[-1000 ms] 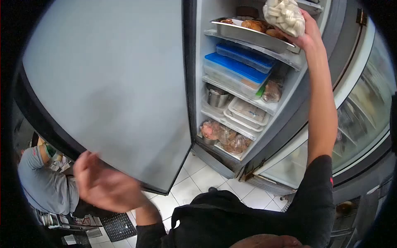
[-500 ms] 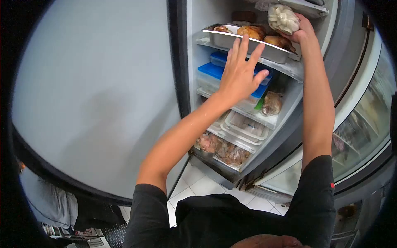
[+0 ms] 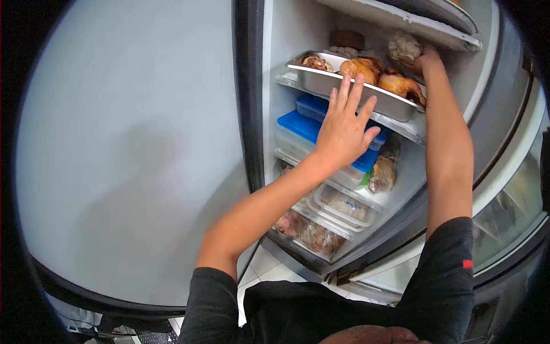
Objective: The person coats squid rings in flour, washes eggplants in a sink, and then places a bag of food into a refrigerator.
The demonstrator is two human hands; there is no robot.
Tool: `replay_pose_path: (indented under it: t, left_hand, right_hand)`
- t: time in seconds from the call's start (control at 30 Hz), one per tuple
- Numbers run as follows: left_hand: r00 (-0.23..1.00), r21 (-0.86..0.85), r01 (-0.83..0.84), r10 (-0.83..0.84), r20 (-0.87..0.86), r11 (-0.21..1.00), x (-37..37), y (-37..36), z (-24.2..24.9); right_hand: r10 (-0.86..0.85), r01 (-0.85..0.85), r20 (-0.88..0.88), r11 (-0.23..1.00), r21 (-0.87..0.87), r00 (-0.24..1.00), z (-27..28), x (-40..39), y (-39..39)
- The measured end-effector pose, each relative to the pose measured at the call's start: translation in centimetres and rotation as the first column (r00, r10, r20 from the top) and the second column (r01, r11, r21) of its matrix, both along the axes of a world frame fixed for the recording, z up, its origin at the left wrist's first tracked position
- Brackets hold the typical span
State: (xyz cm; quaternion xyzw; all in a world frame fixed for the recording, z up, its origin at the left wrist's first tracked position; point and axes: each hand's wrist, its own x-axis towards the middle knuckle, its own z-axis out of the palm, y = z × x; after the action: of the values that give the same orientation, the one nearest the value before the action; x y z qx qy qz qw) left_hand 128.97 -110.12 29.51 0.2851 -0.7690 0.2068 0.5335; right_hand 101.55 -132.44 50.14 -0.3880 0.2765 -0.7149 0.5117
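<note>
My right hand reaches deep over the upper shelf and grips a clear plastic bag of whitish pieces; its fingers are partly hidden behind the bag. My left hand has its fingers spread, fingertips at the front wall of a metal tray. In that tray lie whole browned poultry, a second browned piece and some brown-and-white food at the left end. Behind the tray stands a round brown item.
Below are blue-lidded plastic containers, a wrapped bag, a clear lidded box and bagged meat. The open refrigerator door stands at left. An icy shelf edge hangs above my right hand.
My right hand has pushed the bag farther back into the shelf, behind the tray. The left hand stays spread at the tray's front. The view has shifted, showing more of the shelf above.
</note>
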Motion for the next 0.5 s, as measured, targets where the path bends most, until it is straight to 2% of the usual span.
replay_pose_path:
  t: [0.17, 0.27, 0.37, 0.5]
  left_hand:
    - [1.0, 0.034, 0.007, -0.007, 0.005, 0.999, 0.2, 0.5, 0.5]
    - [1.0, 0.042, -0.009, 0.008, 0.015, 0.999, 0.3, 0.7, 0.6]
    - [1.0, 0.055, -0.013, 0.012, 0.023, 0.998, 0.4, 0.7, 0.6]
    - [0.998, 0.057, -0.05, 0.048, 0.041, 0.997, 0.4, 0.7, 0.6]
  right_hand:
    - [-0.102, 0.102, -0.033, 0.995, 0.005, 0.994, 1.4, -1.3, -1.1]
    - [-0.224, 0.228, -0.115, 0.973, 0.023, 0.968, 1.9, -1.0, -0.4]
    - [-0.375, 0.4, -0.265, 0.915, 0.045, 0.888, 1.2, -0.5, 1.3]
    - [-0.517, 0.593, -0.469, 0.805, 0.02, 0.717, -0.1, 1.2, 5.4]
